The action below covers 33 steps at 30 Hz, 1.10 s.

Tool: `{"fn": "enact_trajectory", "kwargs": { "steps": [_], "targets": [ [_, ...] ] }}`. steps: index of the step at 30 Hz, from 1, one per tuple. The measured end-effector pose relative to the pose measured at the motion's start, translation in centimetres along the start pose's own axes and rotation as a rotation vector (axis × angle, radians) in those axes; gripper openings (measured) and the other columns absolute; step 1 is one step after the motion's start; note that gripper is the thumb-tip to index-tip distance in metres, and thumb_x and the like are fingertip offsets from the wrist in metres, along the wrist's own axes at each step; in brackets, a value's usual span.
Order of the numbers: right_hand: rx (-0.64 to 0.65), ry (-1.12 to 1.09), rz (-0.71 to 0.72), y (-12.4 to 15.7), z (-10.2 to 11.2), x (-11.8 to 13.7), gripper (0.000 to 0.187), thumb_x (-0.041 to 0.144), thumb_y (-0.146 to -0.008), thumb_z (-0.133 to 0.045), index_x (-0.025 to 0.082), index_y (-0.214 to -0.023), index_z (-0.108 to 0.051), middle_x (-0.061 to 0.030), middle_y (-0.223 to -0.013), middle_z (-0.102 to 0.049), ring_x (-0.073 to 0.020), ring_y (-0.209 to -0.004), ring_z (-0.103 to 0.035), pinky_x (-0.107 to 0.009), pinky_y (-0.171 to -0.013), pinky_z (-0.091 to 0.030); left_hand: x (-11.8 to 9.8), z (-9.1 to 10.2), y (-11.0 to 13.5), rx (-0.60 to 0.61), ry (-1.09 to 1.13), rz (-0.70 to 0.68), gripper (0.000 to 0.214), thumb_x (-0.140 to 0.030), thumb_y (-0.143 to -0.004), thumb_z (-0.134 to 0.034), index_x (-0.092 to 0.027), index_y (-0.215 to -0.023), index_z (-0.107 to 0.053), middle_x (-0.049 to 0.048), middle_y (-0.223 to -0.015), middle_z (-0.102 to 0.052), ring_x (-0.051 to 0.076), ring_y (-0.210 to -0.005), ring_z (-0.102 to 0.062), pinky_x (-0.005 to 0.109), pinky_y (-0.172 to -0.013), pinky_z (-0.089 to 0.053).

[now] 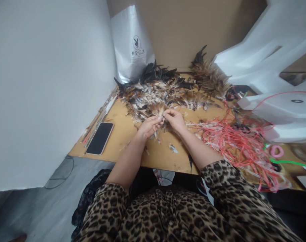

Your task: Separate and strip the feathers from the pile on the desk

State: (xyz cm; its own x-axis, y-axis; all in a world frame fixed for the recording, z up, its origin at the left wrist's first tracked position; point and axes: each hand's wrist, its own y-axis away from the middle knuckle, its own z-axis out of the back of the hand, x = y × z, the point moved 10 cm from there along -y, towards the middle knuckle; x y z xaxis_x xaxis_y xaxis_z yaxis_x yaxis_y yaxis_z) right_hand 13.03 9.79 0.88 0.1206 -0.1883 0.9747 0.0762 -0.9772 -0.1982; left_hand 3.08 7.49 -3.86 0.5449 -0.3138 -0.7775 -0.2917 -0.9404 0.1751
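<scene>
A big heap of brown, black and white feathers (163, 92) covers the far part of a wooden table (122, 134). At its near edge my left hand (150, 126) and my right hand (175, 120) meet, fingertips almost touching. Both are closed in a pinch on a small bunch of feathers (160, 112) held between them. A few loose feathers (173, 148) lie on the wood just below my wrists. Both forearms come out of leopard-print sleeves.
A black phone (100, 137) lies at the table's left edge. A tangle of red strings (238, 141) spreads to the right, under white foam pieces (276, 77). A silver bag (132, 47) stands at the back against the wall. A green cord (289, 162) lies at far right.
</scene>
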Motion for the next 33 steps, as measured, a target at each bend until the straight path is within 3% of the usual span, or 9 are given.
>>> {"fn": "enact_trajectory", "kwargs": {
  "steps": [11, 17, 20, 27, 33],
  "targets": [
    [0.172, -0.154, -0.216, 0.3, -1.4, -2.4, 0.028, 0.038, -0.060, -0.070, 0.016, -0.077, -0.064, 0.0018, -0.065, -0.061, -0.0082, -0.058, -0.051, -0.023, -0.062, -0.040, -0.4, -0.3, 0.2, 0.048, 0.016, -0.014, 0.012, -0.013, -0.065, -0.068, -0.008, -0.075, -0.063, 0.0031, -0.071, -0.063, 0.002, -0.055, -0.054, 0.011, -0.046, -0.037],
    [0.251, -0.225, -0.304, 0.6, -2.0, -2.5, 0.025, 0.034, -0.057, -0.072, 0.015, -0.069, -0.061, 0.0025, -0.059, -0.058, -0.0068, -0.053, -0.049, -0.022, -0.058, -0.038, -0.4, -0.2, 0.2, 0.058, -0.089, -0.035, 0.017, -0.019, -0.064, -0.070, -0.009, -0.075, -0.064, 0.0049, -0.074, -0.065, 0.003, -0.056, -0.054, 0.013, -0.049, -0.039],
    [0.218, -0.198, -0.278, 0.6, -1.7, -2.1, 0.025, 0.034, -0.057, -0.072, 0.015, -0.067, -0.059, 0.0027, -0.058, -0.057, -0.0076, -0.053, -0.050, -0.023, -0.058, -0.040, -0.3, 0.1, 0.2, 0.022, -0.103, -0.026, 0.018, -0.020, -0.065, -0.070, -0.008, -0.076, -0.063, 0.0056, -0.076, -0.065, 0.004, -0.056, -0.055, 0.014, -0.049, -0.039],
    [0.074, 0.051, -0.003, 0.1, -0.4, 0.1, 0.016, 0.029, -0.062, -0.065, 0.017, -0.067, -0.057, 0.0020, -0.060, -0.058, -0.0096, -0.055, -0.052, -0.025, -0.058, -0.041, 0.1, 0.5, 0.1, -0.027, -0.077, 0.007, 0.015, -0.018, -0.067, -0.068, -0.010, -0.078, -0.062, 0.0044, -0.074, -0.065, 0.005, -0.058, -0.058, 0.013, -0.047, -0.038],
    [0.080, -0.025, -0.035, 0.1, -0.6, -0.1, 0.017, 0.025, -0.059, -0.064, 0.016, -0.070, -0.054, 0.0037, -0.061, -0.056, -0.0084, -0.055, -0.050, -0.023, -0.058, -0.040, -0.4, 0.0, 0.2, 0.013, -0.134, -0.049, 0.021, -0.022, -0.062, -0.072, -0.009, -0.076, -0.064, 0.0035, -0.069, -0.063, 0.006, -0.058, -0.057, 0.014, -0.049, -0.039]
  ]
}}
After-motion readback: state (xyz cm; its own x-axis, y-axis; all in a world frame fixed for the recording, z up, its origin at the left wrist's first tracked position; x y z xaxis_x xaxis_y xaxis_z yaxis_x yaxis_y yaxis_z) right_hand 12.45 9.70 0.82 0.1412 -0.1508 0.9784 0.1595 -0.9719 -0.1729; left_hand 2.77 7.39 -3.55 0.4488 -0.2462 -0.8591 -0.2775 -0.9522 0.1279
